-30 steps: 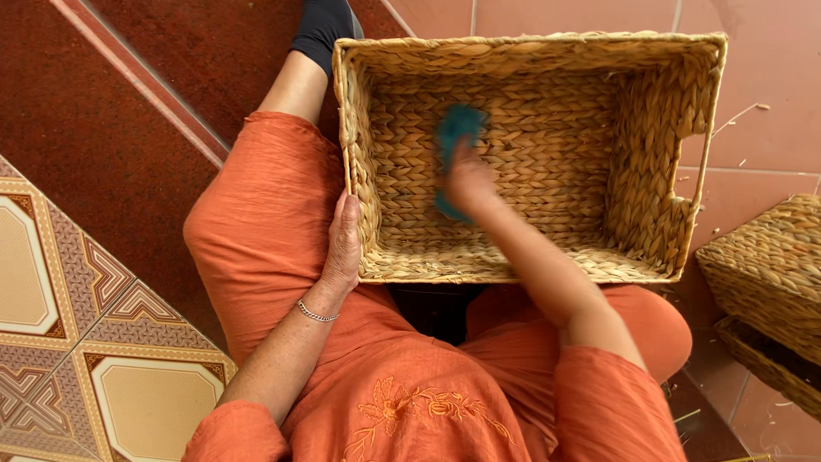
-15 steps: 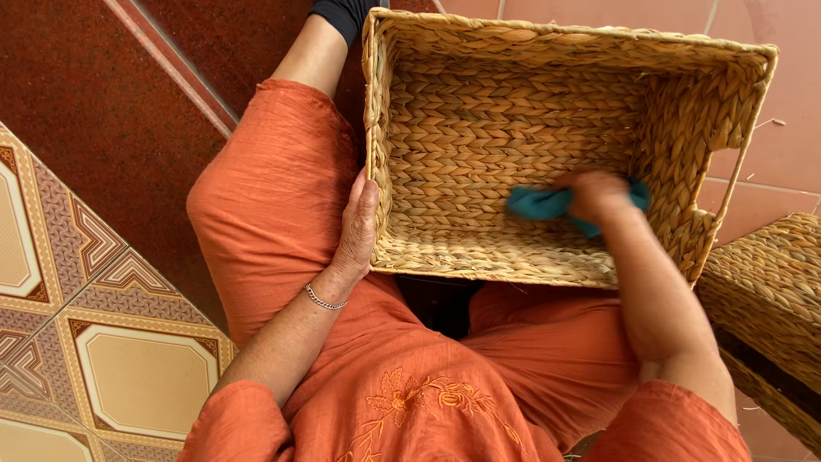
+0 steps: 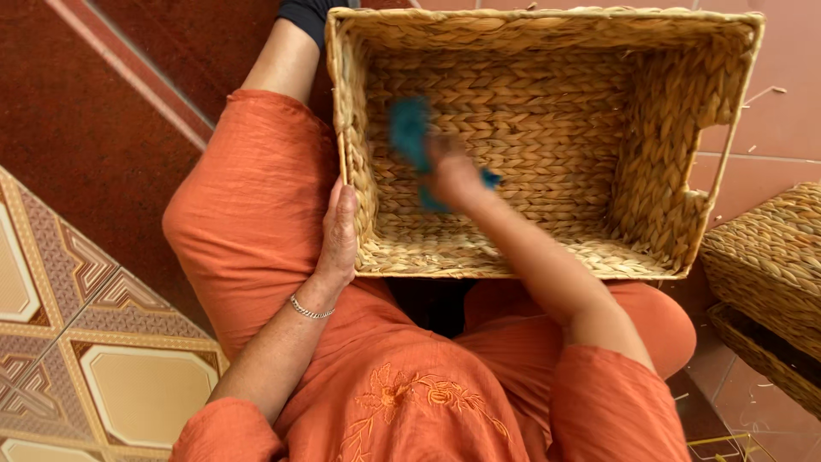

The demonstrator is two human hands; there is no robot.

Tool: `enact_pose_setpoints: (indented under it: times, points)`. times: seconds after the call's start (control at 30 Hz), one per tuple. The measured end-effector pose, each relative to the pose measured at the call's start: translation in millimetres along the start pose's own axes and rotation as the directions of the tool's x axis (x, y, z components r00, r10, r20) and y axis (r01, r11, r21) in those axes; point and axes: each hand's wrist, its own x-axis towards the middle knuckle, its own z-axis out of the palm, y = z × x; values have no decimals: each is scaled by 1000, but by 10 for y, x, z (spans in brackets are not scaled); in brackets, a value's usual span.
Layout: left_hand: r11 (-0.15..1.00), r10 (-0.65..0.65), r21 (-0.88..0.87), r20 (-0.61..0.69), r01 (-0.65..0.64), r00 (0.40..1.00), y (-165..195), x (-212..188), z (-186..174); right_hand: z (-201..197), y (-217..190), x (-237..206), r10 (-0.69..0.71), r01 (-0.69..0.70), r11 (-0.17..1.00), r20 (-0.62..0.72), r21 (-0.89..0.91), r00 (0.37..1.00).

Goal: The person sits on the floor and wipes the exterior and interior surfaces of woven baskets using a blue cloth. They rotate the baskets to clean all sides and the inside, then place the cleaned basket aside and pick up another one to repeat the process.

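A large rectangular woven basket [image 3: 676, 137] of pale straw rests across the lap of a seated person in orange clothes, its open top facing up; the right hand [image 3: 451, 174] is inside it, toward the left half of the woven bottom, closed around a teal cloth [image 3: 409, 130], which bunches out past the fingers on the far side and shows again as a small tip at the right of the hand; hand and cloth are blurred, so how the fingers lie cannot be told more finely; the left hand [image 3: 339, 233] lies flat, fingers together, pressed against the outside of the basket's left wall near the near corner, a thin silver bracelet [image 3: 308, 310] on its wrist; at the right edge, on the reddish floor tiles [image 3: 770, 120], stands another woven basket [image 3: 765, 265], just beside the first; patterned tiles [image 3: 77, 342] lie at the near left.
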Motion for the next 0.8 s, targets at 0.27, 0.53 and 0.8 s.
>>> enact_pose_setpoints:
  times: [0.27, 0.53, 0.8]
  points:
    - [997, -77, -13, -7, 76, 997, 25, 20, 12, -425, 670, -308, -10, 68, 974, 255, -218, 967]
    - [998, -41, 53, -23, 42, 999, 95, 4, 54, -787, 1957, -497, 409, -446, 892, -537, 67, 738]
    - [1000, -1, -19, 18, 1, 1000, 114, 1, 67, -356, 887, -2, 401, -437, 899, -340, -32, 851]
